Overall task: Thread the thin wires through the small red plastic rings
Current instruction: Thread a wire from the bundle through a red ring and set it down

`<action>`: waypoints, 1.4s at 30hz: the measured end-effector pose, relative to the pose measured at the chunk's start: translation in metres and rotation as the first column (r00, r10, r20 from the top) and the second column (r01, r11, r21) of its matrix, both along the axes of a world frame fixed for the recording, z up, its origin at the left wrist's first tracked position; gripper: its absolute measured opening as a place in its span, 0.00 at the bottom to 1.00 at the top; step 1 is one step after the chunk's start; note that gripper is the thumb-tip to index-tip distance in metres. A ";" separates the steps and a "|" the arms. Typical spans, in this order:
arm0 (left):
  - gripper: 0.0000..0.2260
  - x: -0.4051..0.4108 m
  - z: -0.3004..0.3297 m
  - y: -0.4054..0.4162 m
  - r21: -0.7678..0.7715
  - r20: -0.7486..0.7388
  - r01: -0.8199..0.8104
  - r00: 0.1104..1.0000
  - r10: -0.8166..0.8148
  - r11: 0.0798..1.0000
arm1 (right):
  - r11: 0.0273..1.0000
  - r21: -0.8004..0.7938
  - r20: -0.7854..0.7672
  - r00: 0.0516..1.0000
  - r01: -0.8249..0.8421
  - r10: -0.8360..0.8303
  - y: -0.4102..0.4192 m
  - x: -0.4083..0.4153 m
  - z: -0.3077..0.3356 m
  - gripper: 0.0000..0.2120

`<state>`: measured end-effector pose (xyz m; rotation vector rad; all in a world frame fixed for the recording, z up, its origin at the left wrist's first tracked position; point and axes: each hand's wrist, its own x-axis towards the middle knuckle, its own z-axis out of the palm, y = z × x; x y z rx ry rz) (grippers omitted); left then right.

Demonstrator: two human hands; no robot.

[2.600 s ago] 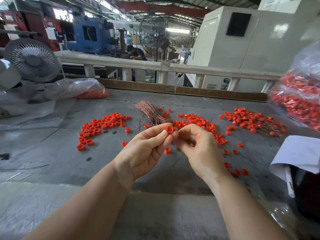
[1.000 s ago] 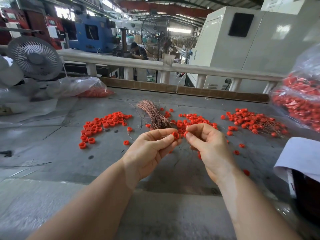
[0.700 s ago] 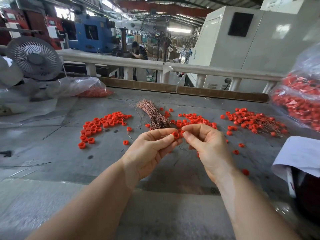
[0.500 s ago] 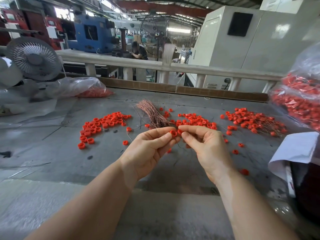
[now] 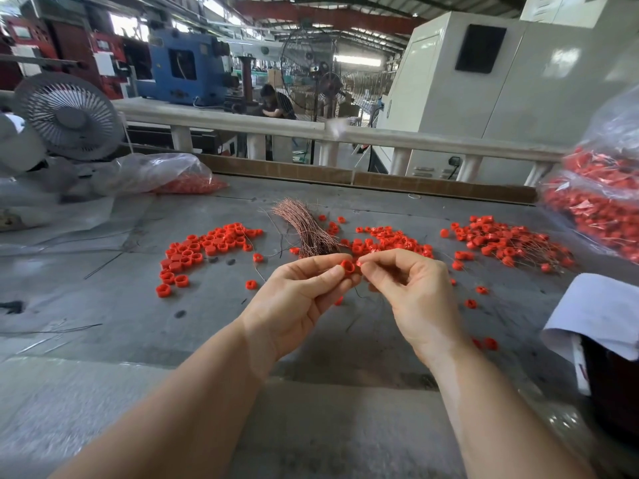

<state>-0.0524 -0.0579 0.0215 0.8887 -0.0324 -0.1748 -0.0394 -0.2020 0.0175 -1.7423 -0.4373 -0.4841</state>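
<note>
Left hand (image 5: 297, 299) grip pinching red ring (image 5: 347, 267), right hand (image 5: 411, 292) grip pinching beside it, bare table (image 5: 145, 326) below

Bare table (image 5: 103, 340) lies open at near left; ring piles (image 5: 387, 240) crowd beyond, apparently.

Illumination is bright, diffuse daylight entering from roof openings and windows (image 5: 119, 24) in the upper left of the frame, where highlights are blown out; shadows on the grey desk (image 5: 103, 305) are soft and faint, with a weak one below the hands. Wide-angle distortion bows the railing (image 5: 432, 141) across the centre and stretches the forearms at the lower edge. Centre focus is sharp, while the lower-left desk surface is smeared and glare marks the plastic bag (image 5: 608, 133) at right.
</note>
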 end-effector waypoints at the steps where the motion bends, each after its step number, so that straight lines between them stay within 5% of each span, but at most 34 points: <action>1: 0.08 0.000 0.000 0.000 -0.002 0.002 -0.009 1.000 0.009 1.000 | 1.000 0.004 -0.017 1.000 -0.010 0.010 0.000 0.000 0.000 0.11; 27: 0.09 0.000 -0.004 -0.002 0.160 0.261 -0.177 0.956 0.131 0.971 | 1.000 0.025 0.025 1.000 -0.009 0.009 0.001 0.001 -0.002 0.12; 42: 0.08 0.003 -0.008 -0.002 0.179 0.267 -0.183 0.955 0.132 0.967 | 0.981 -0.160 0.217 0.973 0.113 -0.076 0.005 -0.006 -0.001 0.11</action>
